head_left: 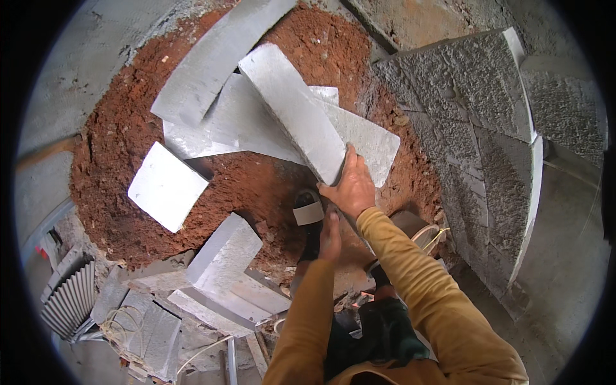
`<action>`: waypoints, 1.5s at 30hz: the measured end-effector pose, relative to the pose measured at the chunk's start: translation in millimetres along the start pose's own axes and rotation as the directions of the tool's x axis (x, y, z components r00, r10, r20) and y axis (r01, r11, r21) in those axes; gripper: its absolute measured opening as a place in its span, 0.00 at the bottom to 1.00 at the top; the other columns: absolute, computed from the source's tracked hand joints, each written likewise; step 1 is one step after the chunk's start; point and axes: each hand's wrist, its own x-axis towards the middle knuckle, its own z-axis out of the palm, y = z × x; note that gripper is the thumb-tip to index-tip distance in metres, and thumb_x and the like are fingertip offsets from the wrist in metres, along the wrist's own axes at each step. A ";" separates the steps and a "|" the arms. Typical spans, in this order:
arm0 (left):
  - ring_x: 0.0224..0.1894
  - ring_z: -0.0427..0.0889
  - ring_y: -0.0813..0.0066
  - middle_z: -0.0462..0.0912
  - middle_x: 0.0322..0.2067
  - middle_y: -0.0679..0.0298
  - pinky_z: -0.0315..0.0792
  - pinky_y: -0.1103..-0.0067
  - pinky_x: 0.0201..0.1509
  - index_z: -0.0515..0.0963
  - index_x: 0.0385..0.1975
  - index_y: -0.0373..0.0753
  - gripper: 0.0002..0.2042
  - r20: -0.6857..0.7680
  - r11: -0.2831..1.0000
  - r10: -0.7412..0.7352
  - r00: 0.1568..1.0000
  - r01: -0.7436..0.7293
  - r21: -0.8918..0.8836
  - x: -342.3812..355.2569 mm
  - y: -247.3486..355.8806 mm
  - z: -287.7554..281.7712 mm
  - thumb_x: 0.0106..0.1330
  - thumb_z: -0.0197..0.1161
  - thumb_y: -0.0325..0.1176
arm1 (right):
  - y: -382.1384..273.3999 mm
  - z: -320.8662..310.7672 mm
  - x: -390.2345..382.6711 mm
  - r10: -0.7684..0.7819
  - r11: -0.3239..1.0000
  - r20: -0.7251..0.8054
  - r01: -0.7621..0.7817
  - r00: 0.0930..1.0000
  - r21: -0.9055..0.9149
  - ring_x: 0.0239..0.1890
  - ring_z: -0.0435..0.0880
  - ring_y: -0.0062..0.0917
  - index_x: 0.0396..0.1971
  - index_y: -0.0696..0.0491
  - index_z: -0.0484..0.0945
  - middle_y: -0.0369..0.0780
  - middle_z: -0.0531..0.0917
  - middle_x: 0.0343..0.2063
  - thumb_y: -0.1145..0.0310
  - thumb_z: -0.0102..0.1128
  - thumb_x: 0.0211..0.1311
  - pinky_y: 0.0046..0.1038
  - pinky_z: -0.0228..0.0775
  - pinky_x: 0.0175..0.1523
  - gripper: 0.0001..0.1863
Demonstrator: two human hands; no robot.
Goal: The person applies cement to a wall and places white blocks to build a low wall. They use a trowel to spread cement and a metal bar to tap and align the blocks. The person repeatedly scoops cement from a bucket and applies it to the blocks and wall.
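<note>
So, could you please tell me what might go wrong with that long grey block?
The long grey block lies across other slabs instead of flat on the red soil, so it might slide or tip. The sandalled foot is close to its lower end and could be hit. The right-hand grip is at that end, beside a pale slab, and might get pinched.

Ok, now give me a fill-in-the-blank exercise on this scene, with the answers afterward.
The hand over the near end of the long pale block is the ____ one.
The soil is ____ in colour.
Both sleeves reach to the ____.
The ribbed grey piece lies toward the picture's lower ____ corner.
Missing words: right; reddish-brown; wrists; left.
</note>
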 end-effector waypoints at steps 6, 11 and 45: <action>0.58 0.69 0.65 0.70 0.56 0.56 0.62 0.74 0.62 0.68 0.55 0.36 0.21 -0.122 0.983 -0.070 0.990 0.089 0.161 -65.3 -57.6 -26.7 0.69 0.53 0.43 | -8.3 -16.4 5.6 -0.021 0.998 0.029 0.023 0.999 -0.062 0.51 0.76 0.48 0.60 0.62 0.54 0.53 0.72 0.49 0.58 0.74 0.37 0.40 0.70 0.54 0.51; 0.65 0.62 0.61 0.63 0.64 0.52 0.56 0.72 0.65 0.58 0.65 0.36 0.36 -0.247 0.969 -0.218 0.944 0.179 -0.171 -59.6 -57.2 -40.2 0.66 0.48 0.59 | 9.9 -17.3 1.8 -0.051 0.995 0.033 0.054 0.998 -0.083 0.46 0.78 0.49 0.57 0.63 0.57 0.55 0.74 0.45 0.57 0.74 0.37 0.41 0.72 0.50 0.49; 0.68 0.57 0.57 0.55 0.67 0.57 0.53 0.59 0.69 0.48 0.70 0.50 0.41 0.640 0.916 -0.056 0.767 0.294 -0.273 -447.2 -147.6 270.1 0.63 0.38 0.71 | 296.9 -392.9 -611.1 -0.059 0.998 -0.012 0.059 0.998 -0.039 0.46 0.79 0.44 0.59 0.64 0.59 0.53 0.74 0.44 0.56 0.71 0.38 0.39 0.74 0.47 0.48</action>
